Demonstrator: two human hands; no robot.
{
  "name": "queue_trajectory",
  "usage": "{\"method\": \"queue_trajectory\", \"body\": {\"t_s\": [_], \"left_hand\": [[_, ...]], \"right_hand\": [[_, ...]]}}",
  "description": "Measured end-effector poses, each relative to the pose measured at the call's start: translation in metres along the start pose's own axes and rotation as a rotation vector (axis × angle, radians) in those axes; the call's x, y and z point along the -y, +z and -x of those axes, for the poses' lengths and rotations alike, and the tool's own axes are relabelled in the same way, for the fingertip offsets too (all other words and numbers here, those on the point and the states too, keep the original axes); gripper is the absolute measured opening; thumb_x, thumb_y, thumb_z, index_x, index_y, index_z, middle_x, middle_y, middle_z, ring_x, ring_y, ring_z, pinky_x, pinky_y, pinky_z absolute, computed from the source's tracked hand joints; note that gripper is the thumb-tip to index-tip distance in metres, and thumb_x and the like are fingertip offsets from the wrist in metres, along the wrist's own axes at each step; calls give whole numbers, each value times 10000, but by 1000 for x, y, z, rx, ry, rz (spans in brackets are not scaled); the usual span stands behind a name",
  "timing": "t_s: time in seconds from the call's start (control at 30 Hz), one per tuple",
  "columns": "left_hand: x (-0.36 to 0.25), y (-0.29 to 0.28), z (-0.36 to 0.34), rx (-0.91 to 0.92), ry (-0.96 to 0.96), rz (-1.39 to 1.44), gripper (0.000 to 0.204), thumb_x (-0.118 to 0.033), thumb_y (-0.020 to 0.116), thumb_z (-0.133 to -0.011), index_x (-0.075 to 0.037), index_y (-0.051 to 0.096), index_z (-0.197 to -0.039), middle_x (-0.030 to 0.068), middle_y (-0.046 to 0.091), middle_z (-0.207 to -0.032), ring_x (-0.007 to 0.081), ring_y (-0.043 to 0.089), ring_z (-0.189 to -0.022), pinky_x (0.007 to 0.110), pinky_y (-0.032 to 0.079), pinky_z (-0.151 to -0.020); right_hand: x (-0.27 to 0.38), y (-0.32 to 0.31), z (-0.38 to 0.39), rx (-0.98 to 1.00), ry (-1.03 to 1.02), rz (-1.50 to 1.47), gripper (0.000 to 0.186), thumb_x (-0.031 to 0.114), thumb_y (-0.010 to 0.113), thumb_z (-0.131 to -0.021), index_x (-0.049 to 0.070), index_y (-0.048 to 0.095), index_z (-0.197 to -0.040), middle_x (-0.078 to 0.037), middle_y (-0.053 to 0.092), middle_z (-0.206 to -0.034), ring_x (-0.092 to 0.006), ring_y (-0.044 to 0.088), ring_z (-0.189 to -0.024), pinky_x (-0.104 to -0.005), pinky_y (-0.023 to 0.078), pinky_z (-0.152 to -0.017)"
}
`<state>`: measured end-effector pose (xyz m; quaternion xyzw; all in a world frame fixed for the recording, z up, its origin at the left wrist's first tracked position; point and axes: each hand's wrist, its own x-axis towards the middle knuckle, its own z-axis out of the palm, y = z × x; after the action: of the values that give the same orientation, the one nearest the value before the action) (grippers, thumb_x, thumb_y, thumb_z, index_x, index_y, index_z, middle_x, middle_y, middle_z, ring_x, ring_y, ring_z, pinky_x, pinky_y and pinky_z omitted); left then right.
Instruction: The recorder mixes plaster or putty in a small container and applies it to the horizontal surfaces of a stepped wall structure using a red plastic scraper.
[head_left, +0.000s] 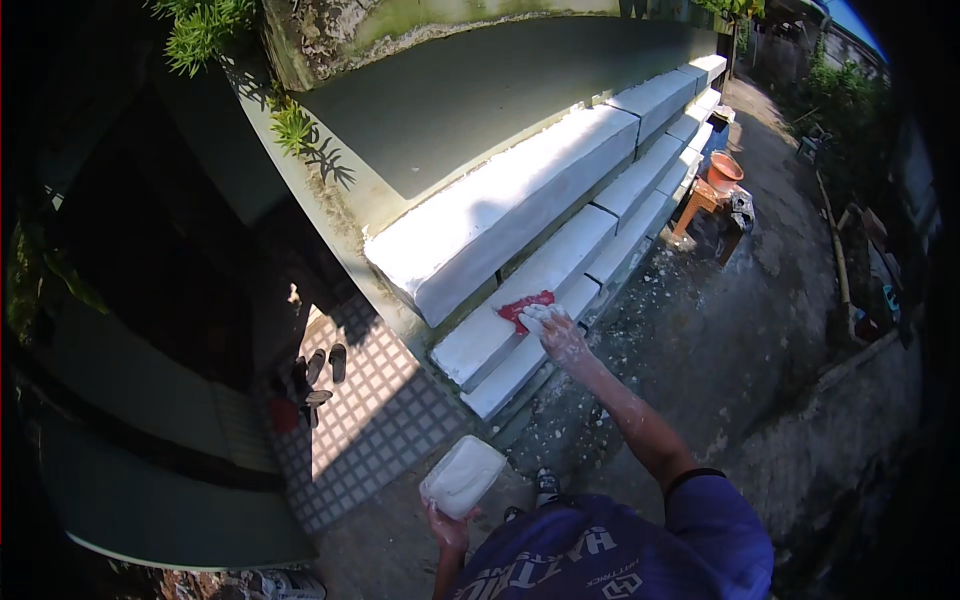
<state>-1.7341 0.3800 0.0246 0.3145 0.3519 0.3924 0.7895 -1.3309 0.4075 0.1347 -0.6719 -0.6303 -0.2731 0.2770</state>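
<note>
My right hand [562, 338], smeared with white, is closed on a red flat spreader [512, 310]. The spreader lies against the near end of a long white block [565, 262] in the middle tier of a stepped wall. White coating covers my fingertips too. Low in the view, my left hand [450, 526] grips the near edge of a white rectangular tub [464, 476]. Whitish material shows in the tub; how full it is I cannot tell. Above the middle tier sits a thicker white block [500, 215], and a lower white ledge [520, 372] runs beneath it.
Checkered tiles [370, 440] with several dark sandals [338, 362] lie to the left. Farther right, an orange bucket [725, 172] stands on a small brown stool [700, 203]. White specks dot the concrete ground [680, 340]. A green plant [292, 128] grows on the wall's corner.
</note>
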Motion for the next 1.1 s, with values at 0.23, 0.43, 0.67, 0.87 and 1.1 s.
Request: {"method": "queue_trajectory", "body": {"t_s": [0.23, 0.43, 0.67, 0.87, 1.1], "left_hand": [[9, -2, -4, -85, -35, 13, 525, -475, 295, -920, -187, 349, -1356, 81, 489, -1305, 300, 564, -1092, 424, 568, -615], [10, -4, -4, -36, -8, 18, 547, -478, 334, -913, -192, 271, -1375, 115, 437, -1335, 355, 532, -1118, 448, 573, -598], [15, -13, -1, -84, 26, 61, 574, -485, 342, -904, -194, 256, -1391, 102, 410, -1363, 353, 521, -1135, 447, 567, -583], [9, -21, -4, -80, 51, 4, 578, -493, 345, -899, -209, 256, -1395, 96, 405, -1370, 341, 522, -1137, 435, 566, -574], [7, -21, 1, -68, 82, 8, 597, -506, 345, -897, -218, 232, -1408, 90, 400, -1374, 340, 524, -1136, 428, 566, -572]], "right_hand": [[1, -21, -6, -70, -68, -203, 474, -37, 588, -729, 68, 552, -1189, -98, 586, -1165, -283, 547, -1098, -455, 403, -963], [-24, 7, -10, -38, 24, -68, 416, 3, 565, -763, 80, 562, -1171, -99, 588, -1156, -272, 554, -1083, -455, 393, -974], [48, -18, 8, 37, -323, -241, 418, 94, 566, -757, 77, 542, -1174, -78, 560, -1187, -232, 526, -1119, -453, 351, -1018], [-5, 1, -11, -49, -50, 84, 460, 75, 557, -758, 51, 520, -1215, -104, 530, -1251, -261, 495, -1167, -480, 321, -1023], [90, -1, 16, 71, -284, -284, 449, 82, 540, -772, 88, 531, -1220, -102, 526, -1252, -247, 484, -1185, -471, 329, -1039]]}}
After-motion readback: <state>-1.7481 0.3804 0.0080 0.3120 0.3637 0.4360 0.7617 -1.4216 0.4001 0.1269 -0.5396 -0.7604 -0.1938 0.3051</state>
